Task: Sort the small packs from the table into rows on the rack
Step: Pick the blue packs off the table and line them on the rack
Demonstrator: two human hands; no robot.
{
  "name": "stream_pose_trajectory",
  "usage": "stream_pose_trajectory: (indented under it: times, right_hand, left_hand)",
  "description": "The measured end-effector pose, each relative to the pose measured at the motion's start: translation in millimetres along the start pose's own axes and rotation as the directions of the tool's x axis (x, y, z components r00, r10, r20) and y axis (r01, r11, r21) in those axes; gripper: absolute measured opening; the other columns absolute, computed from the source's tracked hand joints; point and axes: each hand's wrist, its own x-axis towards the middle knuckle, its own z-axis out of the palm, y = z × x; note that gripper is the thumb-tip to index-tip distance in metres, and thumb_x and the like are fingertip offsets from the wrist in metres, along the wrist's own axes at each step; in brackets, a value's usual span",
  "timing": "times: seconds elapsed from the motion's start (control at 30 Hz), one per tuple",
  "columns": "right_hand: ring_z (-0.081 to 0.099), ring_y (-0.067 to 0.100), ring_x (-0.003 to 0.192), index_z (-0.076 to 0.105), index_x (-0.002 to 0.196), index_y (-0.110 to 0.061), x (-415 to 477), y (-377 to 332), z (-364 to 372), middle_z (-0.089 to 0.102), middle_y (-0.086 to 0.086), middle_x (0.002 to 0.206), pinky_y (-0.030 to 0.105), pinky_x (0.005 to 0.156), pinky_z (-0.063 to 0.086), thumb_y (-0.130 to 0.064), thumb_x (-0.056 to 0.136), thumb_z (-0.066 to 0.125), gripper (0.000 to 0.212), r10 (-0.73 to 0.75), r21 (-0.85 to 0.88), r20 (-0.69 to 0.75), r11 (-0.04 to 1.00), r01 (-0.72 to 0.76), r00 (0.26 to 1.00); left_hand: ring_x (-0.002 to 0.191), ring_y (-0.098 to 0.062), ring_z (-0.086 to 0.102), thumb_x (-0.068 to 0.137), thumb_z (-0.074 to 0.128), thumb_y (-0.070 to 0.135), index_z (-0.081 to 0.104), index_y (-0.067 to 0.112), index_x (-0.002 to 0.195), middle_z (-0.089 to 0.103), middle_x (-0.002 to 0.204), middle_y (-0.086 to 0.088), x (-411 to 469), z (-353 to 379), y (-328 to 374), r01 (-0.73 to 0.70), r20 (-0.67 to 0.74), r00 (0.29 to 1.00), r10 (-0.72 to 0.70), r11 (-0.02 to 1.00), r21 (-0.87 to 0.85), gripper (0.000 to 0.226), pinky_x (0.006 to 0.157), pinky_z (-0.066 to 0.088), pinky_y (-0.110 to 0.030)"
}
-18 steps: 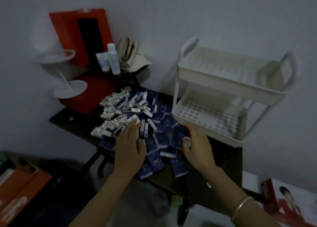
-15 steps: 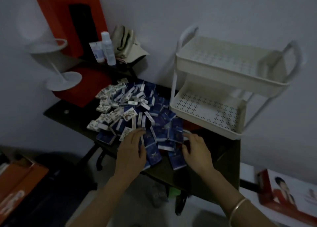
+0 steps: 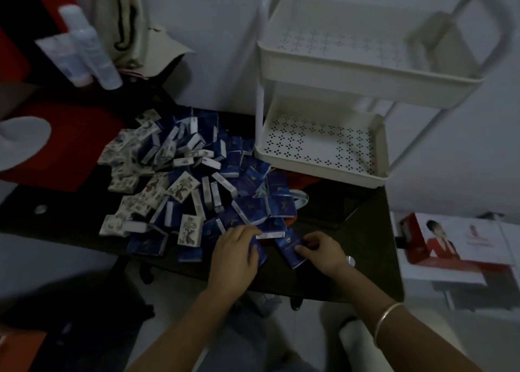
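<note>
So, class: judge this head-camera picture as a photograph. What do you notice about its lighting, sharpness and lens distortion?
Head view: dim and underexposed, so the dark table swallows detail; the white rack is the brightest thing. Head view: no glare anywhere. Head view: the rack's posts bow outward, a wide-angle effect. Head view: print on the packs is too soft to read, and the bottles at the upper left look smeared.

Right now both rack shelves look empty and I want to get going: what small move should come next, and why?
Probably close the right hand on the blue pack its fingers touch and lift it toward the rack's lower shelf. That pack lies at the pile's near edge, and the left hand rests flat on other packs.
</note>
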Motion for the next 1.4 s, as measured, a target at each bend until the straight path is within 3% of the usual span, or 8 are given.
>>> stream_pose_trajectory:
  times: [0.17, 0.37, 0.5, 0.67, 0.87, 1.1, 1.27, 1.4]
  right_hand:
    - [0.046, 0.019, 0.114, 0.046, 0.127, -0.025, 0, -17, 21, 0.046, 0.001, 0.123, 0.035, 0.092, 0.046, -0.052, 0.070, 0.074, 0.069, -0.014, -0.244, -0.112, 0.970, -0.013, 0.994]
    - [0.053, 0.019, 0.110, 0.044, 0.126, -0.021, 3, -25, 27, 0.047, 0.003, 0.126, 0.036, 0.093, 0.049, -0.037, 0.072, 0.077, 0.065, 0.151, -0.070, -0.076, 0.985, -0.156, 0.986]
    - [0.054, 0.021, 0.117, 0.031, 0.136, -0.022, -2, -19, 14, 0.046, 0.006, 0.136, 0.036, 0.096, 0.049, -0.021, 0.080, 0.071, 0.069, 0.151, -0.009, -0.133, 0.988, -0.154, 0.980]
    - [0.057, 0.008, 0.096, 0.019, 0.147, -0.031, -24, -26, -50, 0.052, 0.001, 0.128, 0.028, 0.084, 0.047, -0.012, 0.086, 0.063, 0.077, 0.078, 0.458, -0.155, 0.889, 0.002, 0.985]
    - [0.055, 0.003, 0.090, 0.042, 0.127, -0.030, -63, -74, -143, 0.052, -0.014, 0.106, 0.021, 0.066, 0.047, -0.052, 0.064, 0.073, 0.073, 0.020, 0.569, -0.304, 0.805, 0.165, 0.952]
    - [0.065, 0.017, 0.078, 0.055, 0.118, -0.017, -96, -117, -229, 0.067, 0.006, 0.105, 0.029, 0.073, 0.056, -0.028, 0.089, 0.060, 0.031, -0.209, 0.527, -0.379, 0.752, 0.396, 0.902]
    - [0.066, 0.028, 0.076, 0.053, 0.121, -0.003, -106, -132, -283, 0.069, 0.023, 0.100, 0.035, 0.069, 0.056, -0.029, 0.099, 0.031, 0.041, -0.348, 0.745, -0.326, 0.478, 0.466, 0.879]
    - [0.068, 0.028, 0.066, 0.058, 0.114, -0.007, -97, -139, -313, 0.072, 0.021, 0.089, 0.032, 0.059, 0.056, -0.029, 0.100, 0.032, 0.037, -0.339, 0.729, -0.350, 0.486, 0.481, 0.873]
  left_hand:
    - [0.102, -0.016, 0.055, 0.083, 0.065, 0.023, 0.066, 0.020, 0.109, 0.065, 0.108, 0.006, 42, 11, -9, -0.260, 0.123, 0.963, 0.240, 0.947, 0.186, 0.025, 0.090, 0.042, -0.031]
    - [0.114, -0.026, 0.045, 0.089, 0.057, 0.042, 0.056, 0.014, 0.121, 0.060, 0.119, -0.006, 64, 29, 5, -0.396, 0.399, 0.894, 0.204, 0.777, 0.489, 0.043, 0.097, 0.033, -0.039]
    - [0.117, -0.027, 0.043, 0.096, 0.044, 0.024, 0.053, 0.013, 0.120, 0.059, 0.122, -0.008, 76, 35, 7, -0.432, 0.401, 0.885, 0.234, 0.734, 0.524, 0.028, 0.099, 0.029, -0.040]
    - [0.085, -0.016, 0.060, 0.086, 0.059, 0.031, 0.064, 0.027, 0.098, 0.065, 0.085, 0.004, 92, 7, 19, -0.183, 0.094, 0.978, 0.188, 0.981, -0.064, 0.014, 0.073, 0.047, -0.032]
    - [0.068, -0.017, 0.069, 0.099, 0.049, 0.021, 0.063, 0.020, 0.106, 0.068, 0.092, -0.008, 137, -76, 91, 0.300, 0.276, 0.953, -0.125, 0.515, -0.803, 0.016, 0.048, 0.057, -0.033]
    - [0.071, -0.015, 0.071, 0.097, 0.053, 0.016, 0.053, 0.015, 0.123, 0.066, 0.110, -0.006, 171, -134, 161, 0.222, 0.243, 0.970, -0.011, 0.440, -0.870, 0.026, 0.050, 0.057, -0.028]
    - [0.079, -0.018, 0.067, 0.090, 0.060, 0.005, 0.058, 0.026, 0.120, 0.068, 0.109, -0.003, 193, -156, 188, 0.094, 0.166, 0.983, 0.083, 0.549, -0.830, 0.037, 0.064, 0.059, -0.028]
    - [0.077, -0.013, 0.064, 0.087, 0.064, 0.004, 0.057, 0.032, 0.123, 0.065, 0.113, -0.005, 220, -162, 206, -0.026, 0.037, 0.995, 0.090, 0.617, -0.787, 0.047, 0.060, 0.055, -0.023]
